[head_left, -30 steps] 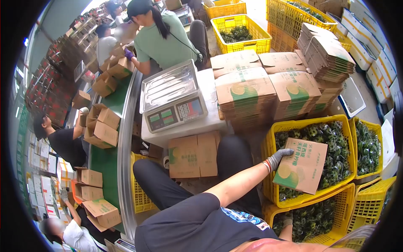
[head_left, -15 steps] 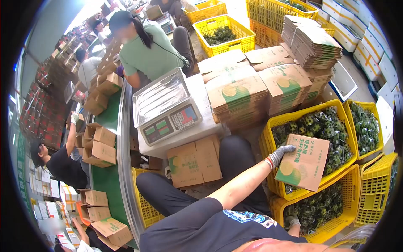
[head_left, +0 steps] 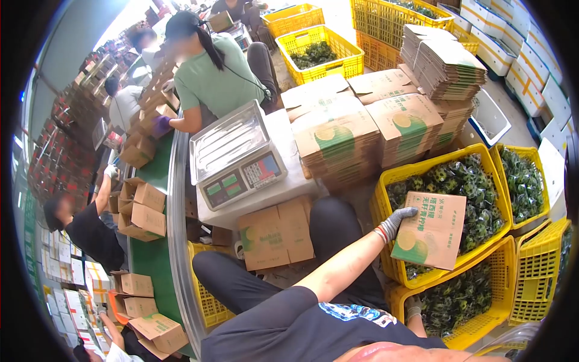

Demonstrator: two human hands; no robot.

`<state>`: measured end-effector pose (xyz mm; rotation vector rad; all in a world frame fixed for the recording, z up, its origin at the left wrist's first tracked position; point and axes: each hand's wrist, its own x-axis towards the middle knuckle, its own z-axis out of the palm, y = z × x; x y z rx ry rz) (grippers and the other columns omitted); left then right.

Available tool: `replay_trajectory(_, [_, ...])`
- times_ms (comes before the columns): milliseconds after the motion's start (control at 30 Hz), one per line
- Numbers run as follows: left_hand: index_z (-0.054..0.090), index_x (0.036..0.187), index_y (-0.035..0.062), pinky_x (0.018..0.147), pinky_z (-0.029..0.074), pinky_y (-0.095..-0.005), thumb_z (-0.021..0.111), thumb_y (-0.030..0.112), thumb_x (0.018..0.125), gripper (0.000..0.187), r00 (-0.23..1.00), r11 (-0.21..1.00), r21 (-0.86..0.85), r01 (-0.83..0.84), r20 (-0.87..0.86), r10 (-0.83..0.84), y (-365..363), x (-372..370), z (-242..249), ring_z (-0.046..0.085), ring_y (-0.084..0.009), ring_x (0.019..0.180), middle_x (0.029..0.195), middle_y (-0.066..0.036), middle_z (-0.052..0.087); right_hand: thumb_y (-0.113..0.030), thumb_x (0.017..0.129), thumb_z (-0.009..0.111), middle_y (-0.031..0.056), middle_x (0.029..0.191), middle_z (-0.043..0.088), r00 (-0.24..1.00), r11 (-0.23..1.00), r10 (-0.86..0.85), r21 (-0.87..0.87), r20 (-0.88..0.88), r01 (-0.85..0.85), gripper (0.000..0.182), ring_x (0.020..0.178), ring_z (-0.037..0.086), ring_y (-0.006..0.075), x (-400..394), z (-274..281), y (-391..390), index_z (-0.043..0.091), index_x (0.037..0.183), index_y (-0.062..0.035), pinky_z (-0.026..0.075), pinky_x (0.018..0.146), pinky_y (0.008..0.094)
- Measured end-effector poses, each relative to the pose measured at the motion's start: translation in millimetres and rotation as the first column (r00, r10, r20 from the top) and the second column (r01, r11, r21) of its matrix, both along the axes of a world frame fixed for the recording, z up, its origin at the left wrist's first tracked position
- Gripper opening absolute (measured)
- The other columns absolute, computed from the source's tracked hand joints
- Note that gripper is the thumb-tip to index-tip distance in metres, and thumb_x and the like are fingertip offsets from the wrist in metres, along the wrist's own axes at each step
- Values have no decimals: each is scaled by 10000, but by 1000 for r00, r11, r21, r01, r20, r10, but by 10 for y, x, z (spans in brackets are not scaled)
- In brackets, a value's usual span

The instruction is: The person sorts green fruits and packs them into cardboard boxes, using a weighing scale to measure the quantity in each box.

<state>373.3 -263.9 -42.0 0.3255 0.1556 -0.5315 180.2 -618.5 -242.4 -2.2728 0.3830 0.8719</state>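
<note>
My left hand [head_left: 395, 223], in a grey glove, grips the left edge of a flat brown carton [head_left: 431, 230] with green print. The carton lies over a yellow crate [head_left: 386, 196] of dark green fruit in clear bags [head_left: 476, 181]. Lower down, my right hand [head_left: 414, 309], also gloved, reaches into a second yellow crate [head_left: 503, 289] beside bagged fruit [head_left: 457, 301]. Only the glove's cuff and part of its back show; its fingers are hidden.
A scale [head_left: 238, 157] stands on a white table [head_left: 286, 142], beside carton stacks [head_left: 338, 136]. Open boxes [head_left: 145, 217] sit on a green conveyor [head_left: 148, 259] at left. A person in a green shirt [head_left: 214, 75] works beyond the scale; others sit across the conveyor.
My left hand and the carton have shifted slightly left and up. My right hand sits a little further left and higher. The person in green has turned an arm toward the boxes.
</note>
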Motion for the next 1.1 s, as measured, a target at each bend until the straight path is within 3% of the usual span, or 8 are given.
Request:
replay_trajectory(67, [519,1199,11,866,520,-402,713,267,769,537,1000,1000,2,-17,-3,17,58,33,1,627,-271,957,1082,-156,623,-334,825,559,131,1195,603,999,995,23,99,28,-26,433,1143,541,292,-65,-703,-383,568,1187,-96,443,931,362])
replay_trajectory(100, [561,1136,8,797,554,-405,721,258,766,474,997,997,17,-70,-19,70,75,20,105,654,-261,861,1006,-152,649,-336,821,557,137,1176,609,997,998,-64,22,-48,65,423,1134,545,296,-59,-283,-313,578,1171,-100,442,933,365])
replay_trajectory(200, [559,1137,10,809,549,-405,723,260,763,478,997,997,-6,-74,-23,74,116,23,102,650,-261,872,1010,-148,645,-342,806,551,155,1119,630,912,938,-343,-129,-224,321,397,1107,557,309,-159,850,-86,605,1124,-111,438,940,374])
replay_trajectory(300, [557,1140,7,820,542,-410,730,256,754,491,997,997,-21,-75,-17,75,59,13,136,646,-265,884,1017,-149,643,-307,728,679,174,942,654,992,955,-128,-271,-17,118,559,795,628,275,-582,-22,-529,553,1200,-36,501,717,345])
replay_trajectory(367, [548,1152,5,833,536,-407,730,257,754,504,999,998,-31,-49,-14,49,3,-7,80,641,-268,904,1034,-154,638,-315,731,670,187,965,643,996,933,28,-360,87,5,571,844,625,305,-614,3,-360,534,1207,-31,502,740,359])
replay_trajectory(433, [531,1177,4,860,526,-401,727,260,758,529,1000,999,-35,-8,-3,8,9,26,68,631,-272,944,1065,-161,628,-225,775,604,206,1165,584,999,956,-35,-294,-24,26,504,1027,588,337,-516,11,-240,504,1260,-135,467,879,418])
replay_trajectory(533, [560,1142,4,818,541,-414,728,247,753,489,998,998,-17,-57,2,57,23,19,123,647,-277,877,1026,-160,644,-194,761,608,198,1143,584,992,972,-90,-223,-84,69,513,999,589,328,-433,55,-159,500,1258,-132,472,851,413])
replay_trajectory(1100, [561,1119,-3,800,551,-410,737,243,747,480,998,998,-1,-61,-30,61,20,54,46,651,-272,861,996,-154,647,-15,682,635,153,1022,580,954,968,-251,-53,-163,246,594,841,590,278,-477,185,-1,475,1245,-117,496,692,383])
